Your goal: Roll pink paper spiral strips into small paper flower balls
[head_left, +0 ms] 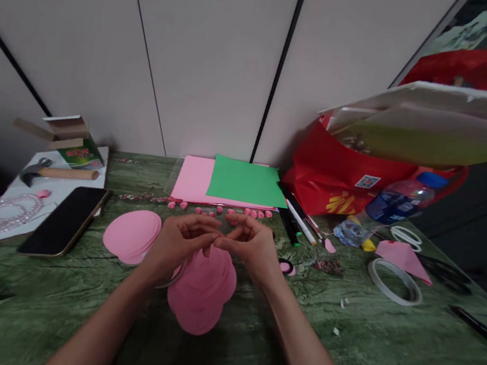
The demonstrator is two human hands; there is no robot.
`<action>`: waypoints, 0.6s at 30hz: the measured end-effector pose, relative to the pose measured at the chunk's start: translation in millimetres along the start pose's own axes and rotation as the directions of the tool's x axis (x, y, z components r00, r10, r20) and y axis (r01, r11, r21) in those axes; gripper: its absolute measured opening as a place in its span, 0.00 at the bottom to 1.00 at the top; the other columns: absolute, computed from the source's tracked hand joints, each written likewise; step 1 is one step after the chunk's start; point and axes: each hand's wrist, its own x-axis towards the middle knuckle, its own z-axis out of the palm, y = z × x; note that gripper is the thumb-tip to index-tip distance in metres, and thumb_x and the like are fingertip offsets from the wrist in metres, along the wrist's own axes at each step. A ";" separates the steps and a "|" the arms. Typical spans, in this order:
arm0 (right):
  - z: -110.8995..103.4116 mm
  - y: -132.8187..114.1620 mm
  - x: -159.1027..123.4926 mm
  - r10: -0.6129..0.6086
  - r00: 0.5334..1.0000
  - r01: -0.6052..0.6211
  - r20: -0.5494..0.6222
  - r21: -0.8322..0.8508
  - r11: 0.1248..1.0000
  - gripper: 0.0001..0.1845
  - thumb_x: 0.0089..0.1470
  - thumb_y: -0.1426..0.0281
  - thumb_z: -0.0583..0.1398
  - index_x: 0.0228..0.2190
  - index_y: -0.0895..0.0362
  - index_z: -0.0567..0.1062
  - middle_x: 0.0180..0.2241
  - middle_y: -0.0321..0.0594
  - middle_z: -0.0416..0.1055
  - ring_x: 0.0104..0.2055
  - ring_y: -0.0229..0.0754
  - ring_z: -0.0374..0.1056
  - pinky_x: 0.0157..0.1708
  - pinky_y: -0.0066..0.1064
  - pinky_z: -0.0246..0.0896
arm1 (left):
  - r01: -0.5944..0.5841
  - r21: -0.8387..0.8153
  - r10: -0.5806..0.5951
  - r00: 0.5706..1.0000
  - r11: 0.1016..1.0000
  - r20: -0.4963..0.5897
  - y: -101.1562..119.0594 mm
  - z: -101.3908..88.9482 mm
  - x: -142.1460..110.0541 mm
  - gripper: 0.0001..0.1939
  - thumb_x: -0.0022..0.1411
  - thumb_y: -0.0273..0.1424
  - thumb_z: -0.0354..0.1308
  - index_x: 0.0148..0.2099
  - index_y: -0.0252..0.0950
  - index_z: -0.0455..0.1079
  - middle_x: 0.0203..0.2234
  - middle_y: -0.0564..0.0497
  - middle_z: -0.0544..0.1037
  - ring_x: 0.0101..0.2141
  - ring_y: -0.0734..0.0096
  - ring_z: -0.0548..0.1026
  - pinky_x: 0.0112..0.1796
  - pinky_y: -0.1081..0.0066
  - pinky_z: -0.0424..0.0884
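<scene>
My left hand (179, 244) and my right hand (254, 248) meet at the fingertips, both pinched together. Whatever lies between the fingers is too small or hidden to make out. Just below them a pile of overlapping pink paper circles (202, 291) rests on the table. Left of my left hand is a neater stack of pink paper circles (131, 233). Beyond my fingertips runs a row of small pink curled paper pieces (254, 212). A ring-shaped edge (170, 280) shows by my left wrist, partly covered.
Green and pink paper sheets (248, 182) lie at the back. On the left are a phone (65, 220), a hammer (67, 173) and bead strings (1, 213). To the right are pens (301, 221), a red bag (316, 174), a bottle (398, 200) and a tape roll (392, 298).
</scene>
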 end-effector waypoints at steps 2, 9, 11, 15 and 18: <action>0.1 -1.5 -0.7 0.003 1.000 -0.003 0.009 -0.032 0.999 0.26 0.29 0.68 0.70 0.36 0.58 0.72 0.17 0.30 0.70 0.20 0.34 0.65 0.23 0.27 0.59 | 0.006 0.012 -0.006 1.000 1.000 0.023 0.7 -0.3 -0.2 0.09 0.46 0.27 0.62 0.33 0.33 0.72 0.21 0.52 0.77 0.17 0.79 0.69 0.20 0.76 0.65; 0.5 -3.6 -1.7 0.024 0.999 -0.021 0.027 -0.105 0.994 0.26 0.28 0.67 0.70 0.34 0.58 0.73 0.15 0.26 0.63 0.17 0.31 0.58 0.20 0.25 0.52 | 0.012 0.056 -0.017 0.996 0.998 0.084 0.4 -3.8 -0.3 0.10 0.47 0.28 0.62 0.35 0.33 0.72 0.23 0.50 0.78 0.18 0.77 0.71 0.22 0.75 0.67; 0.6 -3.7 -1.9 0.024 0.999 -0.019 0.036 -0.118 0.993 0.25 0.29 0.67 0.70 0.34 0.59 0.73 0.14 0.26 0.62 0.17 0.30 0.57 0.20 0.25 0.51 | 0.004 0.079 -0.012 0.995 0.997 0.094 0.6 -4.6 -0.4 0.10 0.47 0.28 0.62 0.36 0.33 0.73 0.24 0.49 0.79 0.19 0.76 0.71 0.22 0.75 0.67; 1.0 -5.2 -2.3 0.019 0.998 -0.011 0.061 -0.116 0.993 0.25 0.28 0.67 0.70 0.33 0.58 0.73 0.15 0.25 0.60 0.18 0.29 0.55 0.20 0.24 0.50 | -0.010 0.129 -0.006 0.992 0.992 0.125 0.7 -6.4 -0.4 0.09 0.48 0.28 0.62 0.34 0.32 0.73 0.24 0.49 0.78 0.19 0.76 0.72 0.22 0.75 0.68; 0.8 -5.4 -2.4 0.006 0.994 0.003 0.105 -0.090 0.996 0.25 0.27 0.68 0.70 0.33 0.58 0.73 0.17 0.25 0.60 0.18 0.30 0.56 0.20 0.24 0.52 | 0.002 0.117 -0.020 0.989 0.993 0.148 -0.5 -8.7 -0.5 0.09 0.49 0.28 0.62 0.35 0.32 0.73 0.26 0.48 0.78 0.20 0.75 0.72 0.23 0.75 0.69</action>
